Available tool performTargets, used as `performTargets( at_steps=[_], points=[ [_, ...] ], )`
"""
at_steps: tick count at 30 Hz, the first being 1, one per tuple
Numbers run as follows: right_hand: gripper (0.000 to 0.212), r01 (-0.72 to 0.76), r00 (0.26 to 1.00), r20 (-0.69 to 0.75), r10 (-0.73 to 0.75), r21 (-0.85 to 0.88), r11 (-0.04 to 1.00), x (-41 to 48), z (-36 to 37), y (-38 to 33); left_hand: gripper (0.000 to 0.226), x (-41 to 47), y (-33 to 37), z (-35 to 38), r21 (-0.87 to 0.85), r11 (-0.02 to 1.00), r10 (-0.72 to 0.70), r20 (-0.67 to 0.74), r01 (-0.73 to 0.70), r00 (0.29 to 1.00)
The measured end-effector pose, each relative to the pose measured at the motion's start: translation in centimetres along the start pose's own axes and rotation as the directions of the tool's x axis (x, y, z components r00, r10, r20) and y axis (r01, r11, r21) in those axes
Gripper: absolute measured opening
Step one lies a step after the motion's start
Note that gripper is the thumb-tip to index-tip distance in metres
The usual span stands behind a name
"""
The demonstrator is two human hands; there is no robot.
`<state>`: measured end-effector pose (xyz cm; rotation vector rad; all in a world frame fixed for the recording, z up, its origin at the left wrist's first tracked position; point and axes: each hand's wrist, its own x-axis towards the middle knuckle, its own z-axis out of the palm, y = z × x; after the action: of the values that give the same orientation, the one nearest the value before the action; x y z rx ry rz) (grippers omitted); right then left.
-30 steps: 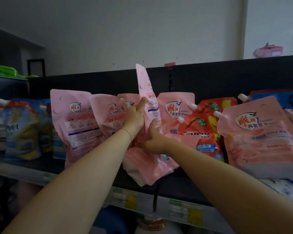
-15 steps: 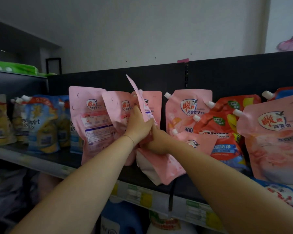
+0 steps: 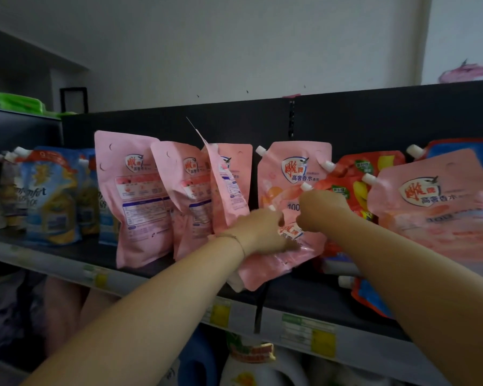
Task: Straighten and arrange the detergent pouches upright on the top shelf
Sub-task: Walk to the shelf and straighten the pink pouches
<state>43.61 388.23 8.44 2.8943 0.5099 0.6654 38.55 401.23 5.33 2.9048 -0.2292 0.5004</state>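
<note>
Pink detergent pouches stand in a row on the dark top shelf (image 3: 76,253). Two at the left (image 3: 135,196) show their back labels, and a third thin pouch (image 3: 227,188) leans edge-on against them. A slumped pink pouch (image 3: 273,263) lies tilted over the shelf's front edge. My left hand (image 3: 260,232) grips its upper part, and my right hand (image 3: 322,210) pinches its top near the spout. Behind my hands another pink pouch (image 3: 290,174) stands upright, facing front. A large pink pouch (image 3: 441,207) stands at the right.
Blue and yellow softener pouches (image 3: 48,196) fill the shelf's left end. Red pouches (image 3: 354,182) crowd between the pink ones at right, and one blue-red pouch (image 3: 371,299) lies flat near the front edge. Bottles sit on the shelf below (image 3: 251,363). Price tags line the rail (image 3: 307,332).
Both hands have let go of the thin pouch, which now leans in the row, and have moved right and down onto the slumped pink pouch.
</note>
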Motion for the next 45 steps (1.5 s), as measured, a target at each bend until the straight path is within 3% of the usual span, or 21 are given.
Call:
performTargets(
  at_steps=[3,5,7,10,13,16,18,20,23,27,29,31,32,35,36,38,41,45],
  points=[
    [0.031,-0.067,0.995,0.077,0.066,0.020,0.998,-0.2,0.6,1.3,0.084,0.2,2.0,2.2,0.174,0.985,-0.040,0.126,0.018,0.991],
    [0.034,-0.088,0.987,0.142,0.077,0.070,0.994,-0.3,1.1,1.5,0.077,0.3,2.4,3.7,0.359,0.933,-0.038,0.048,0.019,0.998],
    [0.029,-0.081,0.985,0.158,0.067,0.080,0.994,-0.4,1.5,1.4,0.061,0.4,2.3,4.7,0.422,0.906,0.012,-0.098,0.031,0.995],
    [0.026,-0.066,0.986,0.159,0.052,0.087,0.994,-0.6,1.6,0.8,0.037,0.4,1.9,5.2,0.319,0.947,0.044,-0.207,0.025,0.977],
    [0.038,-0.043,0.994,0.100,0.032,0.109,0.993,-1.1,0.7,0.4,0.036,0.7,1.4,4.1,0.299,0.954,0.056,-0.223,0.014,0.973],
    [0.042,-0.026,0.992,-0.121,0.045,0.153,0.988,-1.3,-0.3,0.2,0.045,1.3,0.2,2.5,0.032,0.996,-0.076,-0.232,0.086,0.970],
    [0.031,-0.009,0.947,-0.314,0.069,0.189,0.982,-1.2,-0.6,0.0,0.039,1.3,-0.7,1.5,-0.176,0.982,-0.119,-0.326,0.063,0.938],
    [0.041,0.019,0.884,-0.456,0.100,0.249,0.968,-1.0,-0.9,-0.2,0.044,0.9,-1.2,0.7,-0.340,0.941,-0.170,-0.468,0.001,0.867],
    [0.051,0.081,0.863,-0.492,0.113,0.356,0.931,-1.2,-1.7,-0.9,0.047,0.5,-0.8,0.2,-0.518,0.851,-0.297,-0.608,-0.084,0.737],
    [0.077,0.125,0.957,-0.289,-0.021,0.345,0.930,-1.2,-1.6,-2.4,0.030,0.5,0.7,1.3,-0.713,0.677,-0.471,-0.609,-0.180,0.639],
    [0.087,0.197,0.971,-0.194,-0.142,0.304,0.932,-1.5,-1.0,-2.7,0.029,1.1,1.1,1.5,-0.870,0.422,-0.575,-0.475,-0.256,0.666],
    [0.084,0.191,0.981,-0.097,-0.166,0.393,0.899,-2.2,-0.7,-2.7,0.030,1.4,1.2,1.6,-0.940,0.162,-0.550,-0.337,-0.299,0.764],
    [0.084,0.126,0.990,-0.005,-0.142,0.498,0.858,-2.3,-0.5,-2.6,0.029,1.6,1.0,1.8,-0.942,0.171,-0.515,-0.335,-0.289,0.789],
    [0.086,-0.093,0.919,0.350,-0.182,0.640,0.762,-2.2,-0.2,-2.2,0.029,1.3,-0.3,2.9,-0.801,0.547,-0.380,-0.498,-0.244,0.780],
    [0.082,-0.100,0.882,0.412,-0.229,0.639,0.763,-2.1,0.0,-2.0,0.028,1.1,-0.7,3.1,-0.764,0.596,-0.352,-0.523,-0.245,0.776],
    [0.069,-0.040,0.839,0.445,-0.313,0.624,0.780,-2.1,0.2,-1.7,0.024,0.6,-1.6,3.3,-0.740,0.629,-0.338,-0.535,-0.236,0.774],
    [0.048,0.091,0.848,0.408,-0.338,0.516,0.852,-2.1,0.7,-1.6,0.007,0.2,-2.3,3.0,-0.689,0.683,-0.325,-0.584,-0.243,0.744],
    [0.081,0.037,0.896,0.372,-0.244,0.485,0.874,-1.7,2.0,-2.3,0.025,0.0,-1.5,2.5,-0.534,0.819,-0.272,-0.683,-0.209,0.678]
  ],
)
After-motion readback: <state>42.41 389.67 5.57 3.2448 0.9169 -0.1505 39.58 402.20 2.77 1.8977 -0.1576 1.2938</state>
